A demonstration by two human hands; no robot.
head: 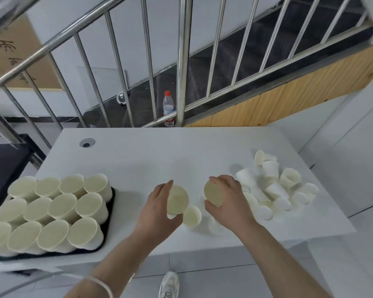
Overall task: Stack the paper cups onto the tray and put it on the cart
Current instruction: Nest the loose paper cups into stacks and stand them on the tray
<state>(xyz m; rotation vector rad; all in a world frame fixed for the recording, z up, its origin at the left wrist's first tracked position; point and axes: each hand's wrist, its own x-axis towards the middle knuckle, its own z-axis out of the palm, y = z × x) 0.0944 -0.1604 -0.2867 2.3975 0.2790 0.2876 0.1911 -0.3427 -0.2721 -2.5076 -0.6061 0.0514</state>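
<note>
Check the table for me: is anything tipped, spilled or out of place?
Nothing spilled. The loose cups at the right lie jumbled, several on their sides. Cups on the black tray stand upright in rows. Each hand, left and right, holds one cup.

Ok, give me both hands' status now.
Left hand: closed on a paper cup.
Right hand: closed on another paper cup.

White tabletop is carrying three groups. Black tray is sitting at the left edge, packed with upright cups. A loose pile of cups is lying tumbled at the right, most on their sides. One upright cup is standing near the front middle. Grommet hole is sitting far left.
</note>
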